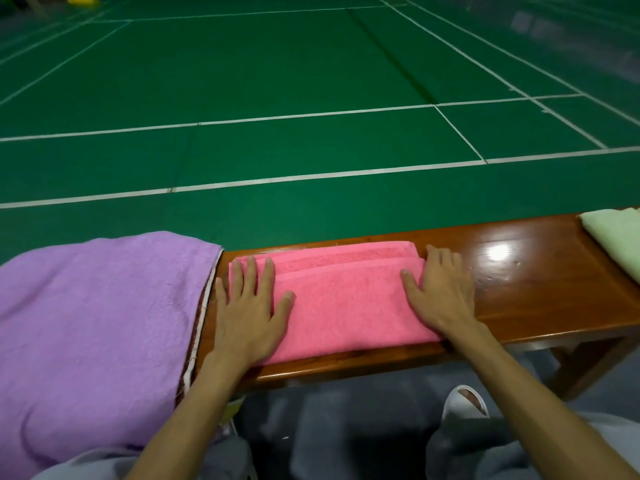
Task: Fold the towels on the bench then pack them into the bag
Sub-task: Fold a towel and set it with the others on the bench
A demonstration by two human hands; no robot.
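Observation:
A pink towel (341,296) lies folded into a flat rectangle on the wooden bench (540,289). My left hand (251,306) presses flat on its left end with fingers spread. My right hand (441,292) lies flat on its right end, fingers straight. A purple towel (93,323) is spread loosely over the bench's left part and hangs toward me. A pale green towel (616,237) lies at the bench's far right, cut off by the frame. No bag is in view.
Behind the bench stretches a green court floor (311,81) with white lines. Below the bench's front edge are my grey trousers and a white slipper (465,403). A bench leg (588,362) stands at the lower right.

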